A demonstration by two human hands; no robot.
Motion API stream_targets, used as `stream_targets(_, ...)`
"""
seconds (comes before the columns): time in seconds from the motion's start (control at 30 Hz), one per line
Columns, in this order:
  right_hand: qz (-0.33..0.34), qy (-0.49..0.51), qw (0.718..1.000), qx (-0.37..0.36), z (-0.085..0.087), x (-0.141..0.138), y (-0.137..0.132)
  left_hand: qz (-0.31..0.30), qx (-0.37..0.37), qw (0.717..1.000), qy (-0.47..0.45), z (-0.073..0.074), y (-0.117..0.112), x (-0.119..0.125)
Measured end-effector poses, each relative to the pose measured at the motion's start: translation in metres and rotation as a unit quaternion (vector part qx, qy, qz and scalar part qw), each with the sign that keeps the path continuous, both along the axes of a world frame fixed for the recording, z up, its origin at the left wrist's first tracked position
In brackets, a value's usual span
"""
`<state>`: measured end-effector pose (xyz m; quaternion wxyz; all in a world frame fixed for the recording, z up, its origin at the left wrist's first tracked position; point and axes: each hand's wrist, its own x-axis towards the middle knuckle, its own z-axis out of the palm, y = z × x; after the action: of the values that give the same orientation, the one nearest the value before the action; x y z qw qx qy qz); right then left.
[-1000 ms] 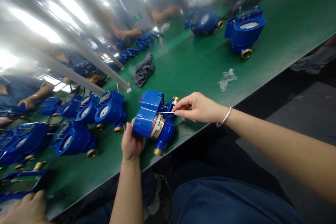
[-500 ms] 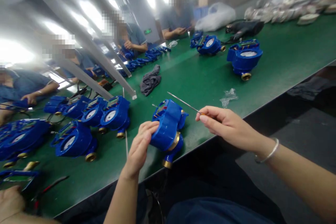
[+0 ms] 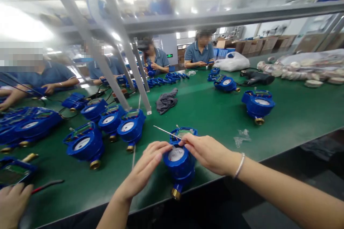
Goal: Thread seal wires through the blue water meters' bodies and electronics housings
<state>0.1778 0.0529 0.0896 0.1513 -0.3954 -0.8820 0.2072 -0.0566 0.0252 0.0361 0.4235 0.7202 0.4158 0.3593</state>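
Observation:
A blue water meter [image 3: 179, 166] with a round dial and brass fitting stands at the table's near edge in front of me, dial facing up. My left hand [image 3: 146, 164] lies against its left side, fingers stretched out and fingertips at the dial's rim. In my right hand [image 3: 205, 152] is a thin screwdriver [image 3: 166, 132], gripped by its orange handle, the shaft pointing left over the meter's open electronics compartment. Some right fingertips rest close to the dial's upper edge; whether they touch it I cannot tell.
Several blue meters [image 3: 130, 127] stand left on the green table [image 3: 204, 114]. A grey cloth [image 3: 166, 101], clear plastic scrap [image 3: 242, 137] and another meter [image 3: 258, 104] lie beyond. At lower left, another person's hand [image 3: 14, 200] is beside red-handled pliers [image 3: 44, 186]. Metal posts rise behind.
The meter has gone from tilted, dial hidden, to standing with its dial up. My right hand has brought the screwdriver left over it. My left hand's fingers have shifted to the dial rim.

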Motion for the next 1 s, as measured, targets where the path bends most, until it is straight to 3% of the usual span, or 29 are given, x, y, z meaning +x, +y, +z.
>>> stream_targets(0.1, -0.015, 0.047, 0.997, -0.054, -0.002, 0.005, -0.007, 0.046, -0.03, 0.991, -0.126, -0.019, -0.007, 0.004)
stream_targets(0.2, -0.032, 0.081, 0.987, -0.134, -0.002, 0.006, -0.01, 0.134, -0.033, 0.958, -0.25, -0.043, -0.017, 0.023)
stream_targets(0.33, -0.041, 0.118, 0.975, -0.183, -0.009, 0.006, -0.011, 0.225, -0.105, 0.926, -0.283, -0.063, -0.023, 0.049)
stream_targets(0.47, -0.078, 0.177, 0.966, -0.173, -0.025, 0.012, -0.018, 0.206, -0.154, 0.929, -0.266, -0.057, -0.017, 0.064)
stream_targets(0.6, -0.196, 0.215, 0.956, -0.04, -0.038, 0.033, -0.026, 0.226, -0.105, 0.954, -0.17, -0.044, -0.007, 0.065)
stream_targets(0.7, -0.254, 0.153, 0.955, -0.025, -0.033, 0.048, -0.03, 0.178, -0.051, 0.98, -0.071, -0.042, -0.004, 0.06)
stream_targets(0.87, -0.211, 0.063, 0.972, -0.078, -0.01, 0.033, -0.033, 0.081, 0.067, 0.994, -0.006, -0.047, -0.01, 0.063)
stream_targets(1.0, -0.21, -0.069, 0.974, -0.046, -0.01, 0.018, -0.043, 0.106, 0.125, 0.987, -0.003, -0.049, -0.024, 0.081)
